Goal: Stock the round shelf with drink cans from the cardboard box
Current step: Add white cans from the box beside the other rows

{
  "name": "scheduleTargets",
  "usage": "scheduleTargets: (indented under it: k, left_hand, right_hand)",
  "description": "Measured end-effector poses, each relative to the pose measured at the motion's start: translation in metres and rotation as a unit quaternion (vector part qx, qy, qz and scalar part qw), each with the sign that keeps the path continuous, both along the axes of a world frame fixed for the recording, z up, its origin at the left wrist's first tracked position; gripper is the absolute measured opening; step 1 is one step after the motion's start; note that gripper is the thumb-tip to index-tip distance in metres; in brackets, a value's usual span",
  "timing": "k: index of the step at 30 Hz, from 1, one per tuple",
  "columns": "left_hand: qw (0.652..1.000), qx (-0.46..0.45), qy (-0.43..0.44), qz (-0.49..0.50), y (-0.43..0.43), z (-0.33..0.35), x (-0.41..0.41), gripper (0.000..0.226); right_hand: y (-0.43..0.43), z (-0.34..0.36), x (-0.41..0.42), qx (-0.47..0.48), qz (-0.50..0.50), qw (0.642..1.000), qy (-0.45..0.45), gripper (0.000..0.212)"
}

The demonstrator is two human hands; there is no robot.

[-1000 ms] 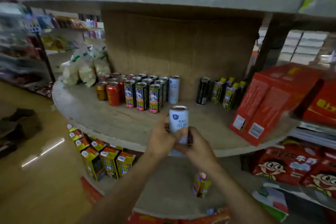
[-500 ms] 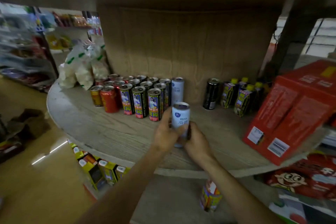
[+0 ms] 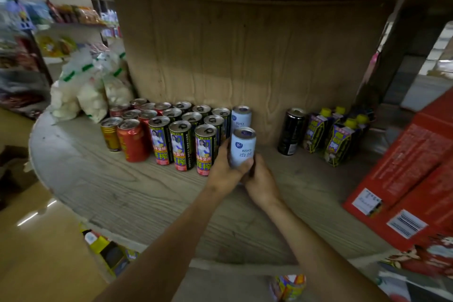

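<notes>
A pale blue RIO can [image 3: 242,147] stands upright over the round wooden shelf [image 3: 127,193], just right of a block of black-and-yellow cans [image 3: 182,144]. My left hand [image 3: 224,170] grips its lower left side. My right hand [image 3: 261,180] wraps its lower right side from the front. A second pale blue RIO can [image 3: 241,117] stands right behind it, against the brown central column [image 3: 245,56]. Whether the held can touches the shelf is hidden by my hands. The cardboard box is out of view.
Red and gold cans [image 3: 132,141] stand left of the block, white bags [image 3: 85,93] further left. A black can [image 3: 291,132] and yellow-capped cartons [image 3: 338,141] sit to the right, then red boxes [image 3: 404,179]. The upper shelf overhangs closely.
Both hands have carried the RIO can forward over the shelf to just in front of the other RIO can. My head has moved in under the upper shelf.
</notes>
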State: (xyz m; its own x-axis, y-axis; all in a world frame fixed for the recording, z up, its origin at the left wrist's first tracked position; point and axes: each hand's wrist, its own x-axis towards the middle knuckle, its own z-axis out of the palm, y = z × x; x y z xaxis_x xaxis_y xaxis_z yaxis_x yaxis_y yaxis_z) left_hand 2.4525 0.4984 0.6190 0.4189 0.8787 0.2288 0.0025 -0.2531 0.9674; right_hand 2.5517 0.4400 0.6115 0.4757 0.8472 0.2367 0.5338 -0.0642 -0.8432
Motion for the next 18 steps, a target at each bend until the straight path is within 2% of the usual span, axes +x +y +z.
scheduleTargets:
  k: [4,10,14,18]
  left_hand:
    - [1.000,-0.013,0.017,-0.005,0.013,-0.006,0.010,0.069]
    - [0.998,-0.039,0.024,0.035,0.026,-0.013,0.027,0.075]
    - [0.998,-0.045,0.025,0.044,0.035,-0.012,0.033,0.078]
    - [0.998,-0.038,0.026,0.046,0.040,-0.012,0.037,0.072]
  right_hand:
    - [0.022,-0.008,0.006,0.001,-0.004,1.000,0.003,0.053]
    - [0.043,-0.012,0.013,0.019,0.002,1.000,0.011,0.030]
    - [0.053,-0.016,0.020,0.010,0.012,1.000,0.010,0.028]
    - [0.057,-0.017,0.026,0.010,0.018,1.000,0.006,0.037]
